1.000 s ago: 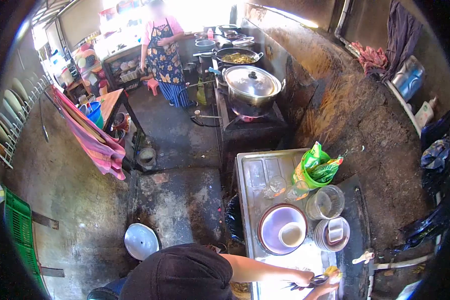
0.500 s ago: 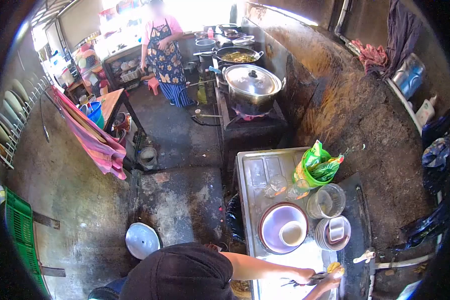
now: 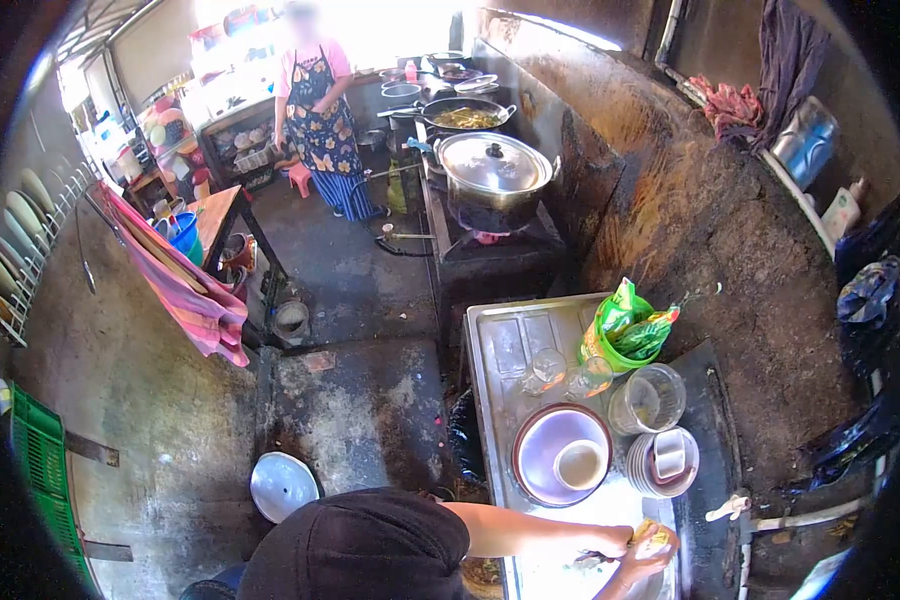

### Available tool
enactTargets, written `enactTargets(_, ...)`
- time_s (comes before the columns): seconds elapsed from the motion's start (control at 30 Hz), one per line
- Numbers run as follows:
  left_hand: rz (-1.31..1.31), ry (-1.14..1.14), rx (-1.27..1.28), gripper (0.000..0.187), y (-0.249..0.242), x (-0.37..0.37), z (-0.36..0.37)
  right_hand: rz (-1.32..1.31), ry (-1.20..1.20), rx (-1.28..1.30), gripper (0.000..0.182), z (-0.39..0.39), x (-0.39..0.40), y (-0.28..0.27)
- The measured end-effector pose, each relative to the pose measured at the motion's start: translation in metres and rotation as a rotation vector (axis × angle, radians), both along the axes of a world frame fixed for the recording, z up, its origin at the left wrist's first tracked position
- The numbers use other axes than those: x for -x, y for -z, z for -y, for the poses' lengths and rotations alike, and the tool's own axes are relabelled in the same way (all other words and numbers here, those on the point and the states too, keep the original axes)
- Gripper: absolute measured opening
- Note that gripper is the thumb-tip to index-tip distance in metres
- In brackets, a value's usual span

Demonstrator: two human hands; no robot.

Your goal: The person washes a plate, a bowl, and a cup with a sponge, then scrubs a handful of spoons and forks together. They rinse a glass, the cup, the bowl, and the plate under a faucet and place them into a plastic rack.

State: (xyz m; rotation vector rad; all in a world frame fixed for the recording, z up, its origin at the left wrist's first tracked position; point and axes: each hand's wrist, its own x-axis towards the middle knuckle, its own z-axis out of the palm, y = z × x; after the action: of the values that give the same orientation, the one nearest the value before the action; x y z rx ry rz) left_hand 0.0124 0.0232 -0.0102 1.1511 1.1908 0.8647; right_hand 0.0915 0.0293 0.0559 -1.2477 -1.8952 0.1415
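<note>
My left hand (image 3: 612,541) is closed around a slim dark utensil (image 3: 592,556), its kind blurred by glare. My right hand (image 3: 655,556) is wrapped about a yellow sponge (image 3: 654,533), pressed close against the left hand. Both hands are over the bright metal sink (image 3: 550,560). Just beyond them stand a large lavender bowl (image 3: 533,452) with a smaller cream bowl (image 3: 578,466) inside, and a stack of bowls (image 3: 638,465) topped by a small white dish (image 3: 669,454).
A clear plastic tub (image 3: 660,385), drinking glasses (image 3: 544,372) and a green bucket (image 3: 592,345) with packets stand behind on the steel counter. A tap (image 3: 730,508) is at the right. Further off are a lidded pot (image 3: 495,165) on a stove and an aproned person (image 3: 320,110).
My hands have come closer together, with the sponge now against my left hand and less of the utensil showing. The camera view has shifted slightly.
</note>
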Motion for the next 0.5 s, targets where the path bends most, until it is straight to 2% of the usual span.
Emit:
enactTargets(0.03,0.064,0.050,0.215,0.019,-0.050,0.020,0.012,-0.020,-0.022,-0.001,0.027,-0.006,-0.004,0.004)
enactTargets(0.07,0.067,0.052,0.213,0.019,-0.052,0.021,0.013,-0.039,-0.043,-0.006,0.026,-0.018,-0.010,0.009)
enactTargets(0.13,0.154,0.124,0.087,0.019,-0.055,0.023,0.013,0.041,-0.040,-0.060,0.027,-0.060,-0.067,0.089)
enactTargets(0.17,0.153,0.121,0.085,0.019,-0.058,0.027,0.014,0.435,0.118,-0.289,0.033,-0.082,-0.099,0.134)
enactTargets(0.2,0.114,0.130,0.113,0.019,-0.062,0.029,0.015,0.830,0.279,-0.517,0.041,-0.092,-0.113,0.155)
enactTargets(0.23,0.078,0.141,0.141,0.020,-0.067,0.030,0.017,0.710,0.269,-0.773,0.053,-0.051,-0.051,0.060)
enactTargets(0.27,0.041,0.154,0.170,0.021,-0.072,0.031,0.018,0.713,0.269,-0.773,0.053,-0.061,-0.064,0.076)
enactTargets(0.33,-0.033,0.183,0.223,0.023,-0.078,0.029,0.018,0.600,0.344,-0.583,0.048,-0.086,-0.092,0.113)
enactTargets(0.37,-0.023,0.265,0.212,0.034,-0.072,0.030,0.013,0.350,0.279,-0.419,0.042,-0.062,-0.064,0.064)
enactTargets(0.4,-0.023,0.263,0.212,0.034,-0.053,0.026,0.006,0.350,0.278,-0.419,0.042,-0.065,-0.069,0.068)
enactTargets(0.47,0.139,0.341,0.193,0.044,-0.016,0.013,-0.003,-0.779,-0.052,0.292,0.038,-0.075,-0.093,0.085)
enactTargets(0.5,0.140,0.343,0.192,0.044,-0.026,0.016,0.002,-1.059,-0.210,0.336,0.035,-0.080,-0.103,0.095)
